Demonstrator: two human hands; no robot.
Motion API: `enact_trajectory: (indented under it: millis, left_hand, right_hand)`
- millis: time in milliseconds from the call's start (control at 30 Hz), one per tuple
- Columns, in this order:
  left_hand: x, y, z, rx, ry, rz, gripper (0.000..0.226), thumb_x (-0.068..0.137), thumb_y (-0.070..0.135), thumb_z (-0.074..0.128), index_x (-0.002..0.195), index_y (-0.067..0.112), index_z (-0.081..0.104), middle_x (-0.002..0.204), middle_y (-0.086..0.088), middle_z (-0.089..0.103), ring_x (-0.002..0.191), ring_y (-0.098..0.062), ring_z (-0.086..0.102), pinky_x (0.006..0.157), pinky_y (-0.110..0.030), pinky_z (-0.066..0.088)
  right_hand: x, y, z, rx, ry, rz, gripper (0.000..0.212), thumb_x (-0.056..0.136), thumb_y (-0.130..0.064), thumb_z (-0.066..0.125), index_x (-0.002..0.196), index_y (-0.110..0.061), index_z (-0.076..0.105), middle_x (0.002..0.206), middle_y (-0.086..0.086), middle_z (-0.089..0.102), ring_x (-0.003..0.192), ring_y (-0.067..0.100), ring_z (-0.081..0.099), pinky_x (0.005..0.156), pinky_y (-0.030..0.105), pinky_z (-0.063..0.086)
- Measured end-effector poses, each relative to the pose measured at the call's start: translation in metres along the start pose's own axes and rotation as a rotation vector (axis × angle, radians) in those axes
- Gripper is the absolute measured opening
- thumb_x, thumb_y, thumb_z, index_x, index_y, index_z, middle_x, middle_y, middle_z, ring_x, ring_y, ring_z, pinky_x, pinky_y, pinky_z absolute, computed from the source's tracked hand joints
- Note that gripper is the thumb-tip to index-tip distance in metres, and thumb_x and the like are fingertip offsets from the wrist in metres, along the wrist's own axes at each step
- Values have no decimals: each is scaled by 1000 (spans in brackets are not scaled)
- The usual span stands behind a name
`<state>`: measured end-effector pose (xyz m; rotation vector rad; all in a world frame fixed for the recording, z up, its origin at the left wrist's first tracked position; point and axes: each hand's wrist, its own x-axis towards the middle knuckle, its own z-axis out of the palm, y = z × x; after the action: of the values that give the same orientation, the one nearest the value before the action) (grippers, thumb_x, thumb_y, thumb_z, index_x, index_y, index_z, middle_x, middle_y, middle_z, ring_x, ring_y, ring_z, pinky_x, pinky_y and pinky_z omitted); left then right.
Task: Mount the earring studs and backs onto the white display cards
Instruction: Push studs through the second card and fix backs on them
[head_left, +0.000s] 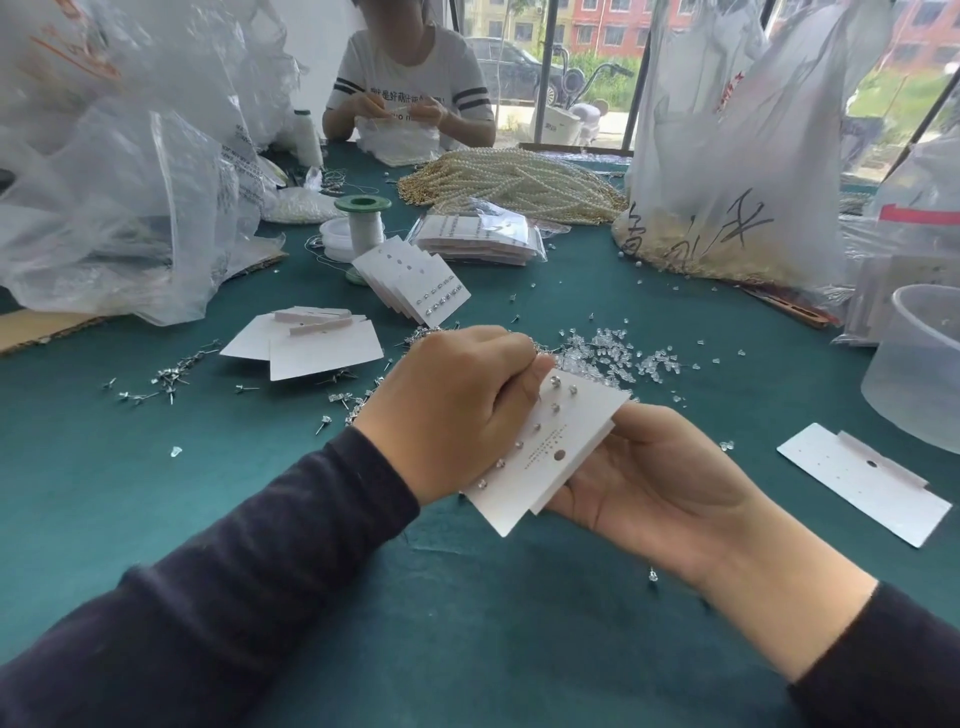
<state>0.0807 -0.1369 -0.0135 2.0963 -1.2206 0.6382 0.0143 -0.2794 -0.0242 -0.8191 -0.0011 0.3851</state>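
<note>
- Left hand (457, 410): fingers curled in, with thumb and forefinger pressed together on what looks like a stud (540, 399). We think its post points down at the card, but it's too small to be sure.
- Right hand (649, 483): palm up, fingers curled under the display card (582, 431). It holds the card off the green table (208, 457).
- The card's long axis runs diagonally, near-left corner to far-right corner. The mounted studs (518, 445) line up along that same diagonal.
- Key relation: the pinch sits over the card's far end, touching or almost touching its face, just beside the last mounted studs. The left hand does the insertion and the right only steadies.
- Our read: seating a post through a hole at the far end, with backs not yet fitted.
- The clear backs (613, 358) lie just beyond the card. The loose studs (171, 374) are well apart, to the left.
- Risk: the card may flex under the push.
</note>
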Motion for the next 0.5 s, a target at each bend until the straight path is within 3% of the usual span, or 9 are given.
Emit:
enact_trajectory:
  millis: [133, 267, 400, 500]
  left_hand:
    - [0, -1, 0, 1, -2, 8, 33, 90, 22, 42, 58, 16, 34, 52, 2, 33, 47, -21, 32, 49, -29, 27]
    - [-1, -1, 1, 18, 12, -14, 35, 90, 21, 43, 57, 16, 34, 50, 3, 31, 46, -20, 30, 50, -28, 25]
    - [-1, 0, 0, 20, 27, -17, 35, 88, 23, 41, 54, 18, 32, 46, 3, 30, 43, -18, 27, 49, -26, 20]
    - [-1, 0, -1, 22, 29, -18, 37, 88, 21, 42, 53, 17, 33, 44, 2, 30, 41, -18, 26, 47, -26, 20]
  right_hand:
    - [0, 0, 0, 29, -7, -7, 48, 63, -13, 69, 109, -3, 63, 114, 17, 59, 103, 31, 56, 81, 46, 53]
    - [-2, 0, -1, 40, -42, -8, 56, 55, -13, 82, 107, -3, 65, 108, 15, 62, 98, 28, 58, 79, 43, 56]
    - [-1, 0, -2, 35, -43, -9, 53, 55, -13, 80, 106, -3, 66, 107, 14, 63, 100, 28, 57, 87, 47, 50]
    - [-1, 0, -2, 46, -51, -6, 55, 54, -13, 82, 106, -2, 66, 104, 14, 65, 92, 26, 62, 77, 42, 57]
